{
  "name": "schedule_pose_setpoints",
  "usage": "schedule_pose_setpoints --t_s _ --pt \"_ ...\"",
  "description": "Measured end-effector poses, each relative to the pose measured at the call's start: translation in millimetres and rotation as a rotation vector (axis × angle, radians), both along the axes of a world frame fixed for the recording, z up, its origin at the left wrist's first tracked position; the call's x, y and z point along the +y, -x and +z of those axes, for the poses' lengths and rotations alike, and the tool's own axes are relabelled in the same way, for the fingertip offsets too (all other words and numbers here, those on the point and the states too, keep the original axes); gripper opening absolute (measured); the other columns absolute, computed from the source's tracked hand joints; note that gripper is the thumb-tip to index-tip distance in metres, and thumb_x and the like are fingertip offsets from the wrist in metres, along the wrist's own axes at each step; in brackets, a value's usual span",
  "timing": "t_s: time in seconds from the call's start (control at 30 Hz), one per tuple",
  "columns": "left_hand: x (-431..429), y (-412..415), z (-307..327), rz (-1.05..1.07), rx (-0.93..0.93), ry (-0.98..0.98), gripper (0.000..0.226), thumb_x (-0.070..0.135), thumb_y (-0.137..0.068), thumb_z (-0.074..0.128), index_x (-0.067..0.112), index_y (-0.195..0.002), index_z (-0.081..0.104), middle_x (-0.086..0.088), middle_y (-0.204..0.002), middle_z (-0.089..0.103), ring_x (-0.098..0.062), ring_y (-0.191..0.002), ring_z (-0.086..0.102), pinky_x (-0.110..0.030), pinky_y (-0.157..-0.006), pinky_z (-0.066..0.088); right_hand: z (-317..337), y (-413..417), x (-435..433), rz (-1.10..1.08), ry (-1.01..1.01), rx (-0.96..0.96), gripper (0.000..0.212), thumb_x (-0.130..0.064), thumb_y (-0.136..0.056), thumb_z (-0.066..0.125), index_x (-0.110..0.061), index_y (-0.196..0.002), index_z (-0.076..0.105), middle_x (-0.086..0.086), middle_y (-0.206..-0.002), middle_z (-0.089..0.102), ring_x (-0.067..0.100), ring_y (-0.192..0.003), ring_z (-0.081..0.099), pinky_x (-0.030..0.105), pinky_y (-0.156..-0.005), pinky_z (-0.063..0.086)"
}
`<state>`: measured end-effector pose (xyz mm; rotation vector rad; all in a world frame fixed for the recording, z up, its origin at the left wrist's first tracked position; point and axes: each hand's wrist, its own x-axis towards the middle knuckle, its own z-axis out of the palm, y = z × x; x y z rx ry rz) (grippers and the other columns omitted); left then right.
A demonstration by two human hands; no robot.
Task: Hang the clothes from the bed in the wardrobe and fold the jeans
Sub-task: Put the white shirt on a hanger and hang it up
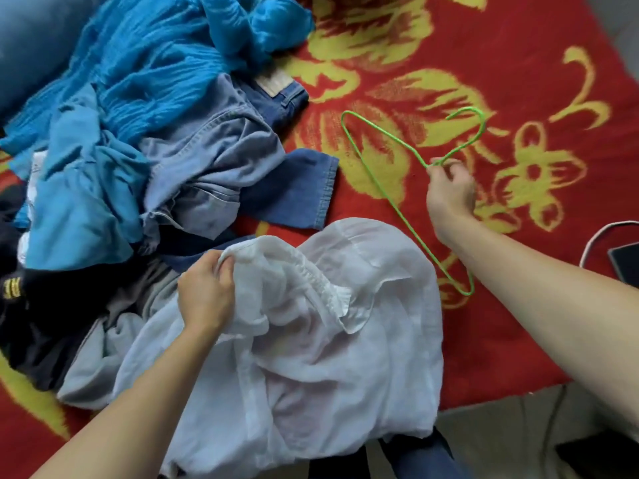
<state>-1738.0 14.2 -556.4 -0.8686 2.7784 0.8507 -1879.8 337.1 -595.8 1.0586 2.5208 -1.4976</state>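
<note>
We look down on a bed covered by a red blanket [539, 36] with a yellow flower pattern. Nearest us lies a sheer white garment [311, 340], crumpled, its lower part spilling over the bed's near edge. The left hand [205, 292] grips this garment at its gathered upper edge, fingers curled round a fold of cloth. To the right, the right hand [451, 195] pinches a green wire hanger [483, 126] at its neck, just below the hook. The hanger sits tilted over the blanket, its hook pointing away from us and its long bar running past the white garment's right side; we cannot tell whether it touches the blanket.

On the left of the bed sits a heap of clothes. A crinkled turquoise garment [155, 63] lies at the far end, a plain blue shirt [79, 202] nearer, and a dark navy garment [34, 305] with yellow lettering at the left edge. Among them are pale blue-grey jeans [207, 150] and dark blue jeans [294, 188], both unfolded, one dark leg reaching toward the hanger. At the right edge lie a dark phone [626, 261] and a white cable [594, 240].
</note>
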Motion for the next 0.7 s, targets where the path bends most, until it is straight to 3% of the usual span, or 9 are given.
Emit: schedule_pose_setpoints --t_s 0.07,0.13,0.23,0.3,0.37,0.53,0.6,0.7 --pt "-3.7 8.7 9.6 -0.018 0.026 0.024 0.017 0.022 -0.094 0.055 0.011 -0.089 0.067 -0.010 -0.080 0.067 -0.033 -0.081 0.058 -0.034 -0.068 0.037 43.4 10.2 -17.6 0.205 -0.174 0.133 0.045 -0.045 -0.092 0.052 -0.020 -0.056 0.042 -0.004 -0.051 0.038 0.008 -0.049 0.036 0.023 -0.049 0.027" --pt "-9.0 16.0 20.9 -0.009 0.036 0.049 0.017 0.023 -0.094 0.055 0.012 -0.092 0.068 -0.012 -0.084 0.069 -0.035 -0.084 0.059 -0.033 -0.068 0.035 77.1 17.7 -25.8 0.347 -0.231 0.252 0.051 -0.051 -0.092 0.050 -0.022 -0.053 0.035 -0.002 -0.048 0.035 0.007 -0.047 0.034 0.031 -0.050 0.026" --pt "-22.4 22.9 32.4 0.035 0.014 0.097 0.018 0.027 -0.094 0.055 0.018 -0.097 0.069 -0.014 -0.091 0.069 -0.037 -0.091 0.059 -0.035 -0.070 0.038 111.7 22.9 -33.9 0.629 -0.071 0.335 0.050 -0.051 -0.088 0.055 -0.017 -0.053 0.043 -0.006 -0.047 0.028 0.007 -0.048 0.026 0.034 -0.051 0.023" --pt "-33.2 23.5 36.4 0.062 -0.008 0.137 0.018 0.030 -0.093 0.055 0.020 -0.097 0.069 -0.018 -0.095 0.068 -0.040 -0.094 0.059 -0.040 -0.073 0.042 121.4 15.4 -41.8 0.893 0.046 0.268 0.054 -0.048 -0.087 0.059 -0.005 -0.057 0.050 -0.008 -0.050 0.024 0.007 -0.050 0.023 0.033 -0.050 0.021" --pt "-45.6 20.5 36.9 0.088 -0.016 0.158 0.019 0.032 -0.092 0.055 0.020 -0.096 0.069 -0.018 -0.095 0.068 -0.040 -0.094 0.059 -0.042 -0.074 0.044 118.4 -0.5 -57.1 1.081 0.088 0.176 0.051 -0.041 -0.088 0.063 -0.009 -0.053 0.044 -0.009 -0.051 0.024 0.007 -0.050 0.023 0.034 -0.050 0.021" --pt "-30.7 17.5 45.2 -0.033 0.142 0.053 0.023 0.034 -0.089 0.055 0.018 -0.086 0.071 -0.008 -0.075 0.069 -0.030 -0.075 0.062 -0.038 -0.066 0.046 89.2 -40.6 -101.8 1.110 -0.153 0.023 0.034 -0.048 -0.089 0.059 -0.045 -0.056 0.053 -0.005 -0.048 0.042 0.015 -0.054 0.039 0.036 -0.054 0.031" --pt "-21.3 12.5 48.8 -0.133 0.189 0.047 0.022 0.029 -0.091 0.057 0.014 -0.085 0.071 -0.007 -0.070 0.067 -0.029 -0.068 0.060 -0.037 -0.062 0.044 72.1 -54.0 -133.3 1.117 -0.115 -0.031 0.032 -0.043 -0.088 0.061 -0.039 -0.057 0.055 -0.005 -0.050 0.042 0.018 -0.059 0.042 0.037 -0.057 0.037" --pt "-16.9 -0.2 48.9 -0.318 0.199 0.063 0.028 0.034 -0.088 0.055 0.012 -0.079 0.069 -0.005 -0.078 0.059 -0.028 -0.072 0.057 -0.038 -0.062 0.044 51.4 -74.6 -169.8 1.125 0.253 -0.118 0.013 -0.021 -0.084 0.065 -0.017 -0.072 0.067 -0.010 -0.055 0.048 0.012 -0.059 0.043 0.032 -0.062 0.038"
